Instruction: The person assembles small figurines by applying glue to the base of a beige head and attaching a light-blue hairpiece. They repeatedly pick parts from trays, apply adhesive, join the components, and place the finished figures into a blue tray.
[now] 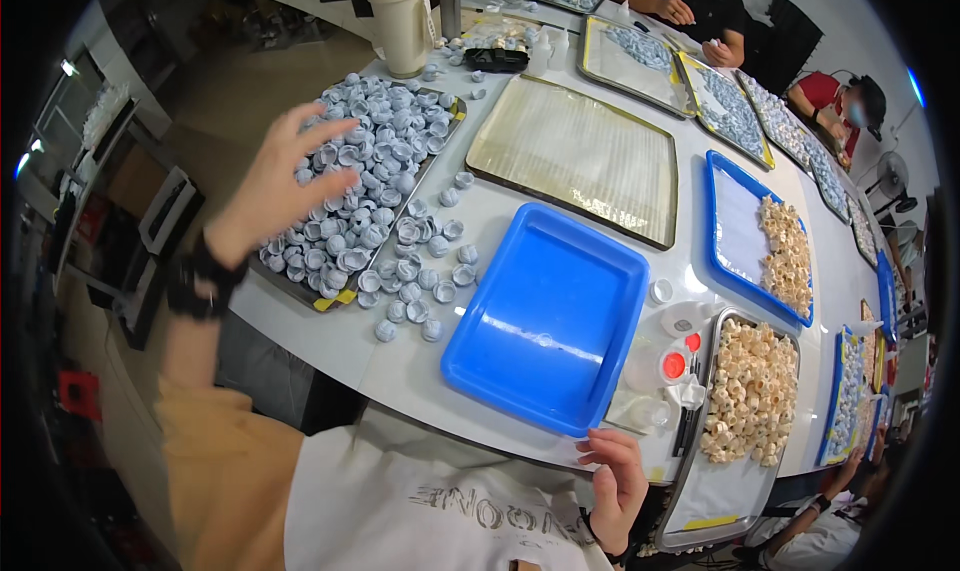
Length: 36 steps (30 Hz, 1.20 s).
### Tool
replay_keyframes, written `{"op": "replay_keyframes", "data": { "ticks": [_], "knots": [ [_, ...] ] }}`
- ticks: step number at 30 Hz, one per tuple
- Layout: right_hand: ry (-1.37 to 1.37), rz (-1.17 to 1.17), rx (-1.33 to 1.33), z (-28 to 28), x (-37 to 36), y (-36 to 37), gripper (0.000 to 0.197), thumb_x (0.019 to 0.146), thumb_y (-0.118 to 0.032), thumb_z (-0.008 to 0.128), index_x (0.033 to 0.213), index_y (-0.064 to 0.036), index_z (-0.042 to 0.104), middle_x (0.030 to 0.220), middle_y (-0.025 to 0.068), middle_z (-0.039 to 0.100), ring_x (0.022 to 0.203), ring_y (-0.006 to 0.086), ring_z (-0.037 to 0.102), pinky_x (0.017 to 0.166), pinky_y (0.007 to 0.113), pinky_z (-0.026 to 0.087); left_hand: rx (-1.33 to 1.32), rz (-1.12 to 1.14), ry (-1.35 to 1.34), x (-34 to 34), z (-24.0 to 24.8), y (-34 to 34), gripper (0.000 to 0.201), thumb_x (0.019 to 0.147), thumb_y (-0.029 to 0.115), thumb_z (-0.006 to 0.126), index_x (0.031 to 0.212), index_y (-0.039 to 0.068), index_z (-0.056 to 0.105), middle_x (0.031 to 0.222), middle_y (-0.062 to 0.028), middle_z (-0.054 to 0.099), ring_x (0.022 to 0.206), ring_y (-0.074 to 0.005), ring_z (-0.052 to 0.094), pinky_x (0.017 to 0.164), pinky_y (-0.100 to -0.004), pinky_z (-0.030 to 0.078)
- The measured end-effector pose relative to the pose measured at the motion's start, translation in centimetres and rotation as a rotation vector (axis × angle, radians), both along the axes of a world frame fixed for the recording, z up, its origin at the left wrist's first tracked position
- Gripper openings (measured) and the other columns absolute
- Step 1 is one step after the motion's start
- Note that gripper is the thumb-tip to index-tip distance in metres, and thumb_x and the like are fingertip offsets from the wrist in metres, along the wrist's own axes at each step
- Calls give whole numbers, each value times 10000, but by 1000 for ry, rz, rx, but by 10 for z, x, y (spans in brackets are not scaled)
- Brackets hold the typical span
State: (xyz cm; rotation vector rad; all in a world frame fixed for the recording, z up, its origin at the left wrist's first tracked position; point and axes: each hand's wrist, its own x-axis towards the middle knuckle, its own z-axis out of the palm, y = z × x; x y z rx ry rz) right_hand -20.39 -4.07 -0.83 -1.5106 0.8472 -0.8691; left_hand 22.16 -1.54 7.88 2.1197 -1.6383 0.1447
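Observation:
My left hand [285,176], fingers spread and holding nothing, hovers over the left side of a heap of small grey-blue hollow pieces [385,136], rounded like shells or cups. They are piled on a metal tray [428,176], and several loose pieces [408,268] lie on the table beside it. A shallow blue plastic tray [545,316] sits directly in front of me. Next to its near right corner is my right hand [615,476], fingers loosely bent and apart, nothing in it. Whether its fingertips touch the table edge or the tray, I cannot tell.
Popcorn-like pieces [750,391] fill a metal tray at right. Beside it stand small bottles with red caps [674,365] and dark slim tools [688,416]. A lined metal tray [575,156], a cream tumbler [402,26] and more trays are farther off. Other people [690,6] work along the table.

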Motion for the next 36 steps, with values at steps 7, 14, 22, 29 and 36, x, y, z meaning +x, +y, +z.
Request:
{"op": "replay_keyframes", "data": {
  "ticks": [7, 14, 22, 29, 36],
  "knots": [
    [-17, 10, -50, 2, -1, -2, 262, 865, -132, 469, 1039, 46, 549, 1087, 168, 510, 900, 238, 573, 733, 314, 468, 233, -4, 104, 86, -24, -46, 543, 760, 472, 637, 1226, 210, 539, 1287, -189, 392, 1214, -337, 347, 1009, -425, 288],
    [-14, 12, -17, -5, -3, -2, 259, 868, -121, 470, 1053, 44, 542, 1096, 172, 507, 921, 237, 568, 748, 314, 465, 212, -26, 52, 54, -28, -55, 443, 745, 431, 659, 1092, 167, 578, 1046, -102, 483, 1082, -278, 405, 974, -375, 293],
    [-20, 34, 6, 0, -2, -1, 248, 850, -71, 469, 1060, 38, 543, 1114, 173, 503, 948, 235, 563, 773, 310, 458, 198, 12, -45, 49, -23, -47, 373, 740, 335, 662, 1026, 121, 554, 1029, -99, 492, 1031, -285, 435, 913, -364, 329],
    [23, 62, 24, 5, 1, -3, 255, 826, -39, 464, 1050, 35, 562, 1110, 173, 510, 951, 229, 559, 791, 313, 446, 231, -481, 88, -51, -5, -105, 335, 745, 148, 629, 1051, 46, 543, 1036, -131, 526, 909, -289, 534, 801, -358, 440],
    [32, 100, -31, 8, -8, -1, 269, 816, 11, 464, 1070, 32, 553, 1113, 170, 516, 960, 223, 564, 810, 314, 447, 405, -417, -371, -55, -88, -200, 142, 613, 28, 629, 733, 87, 582, 710, -115, 582, 740, -322, 590, 651, -415, 457]
  ]
}}
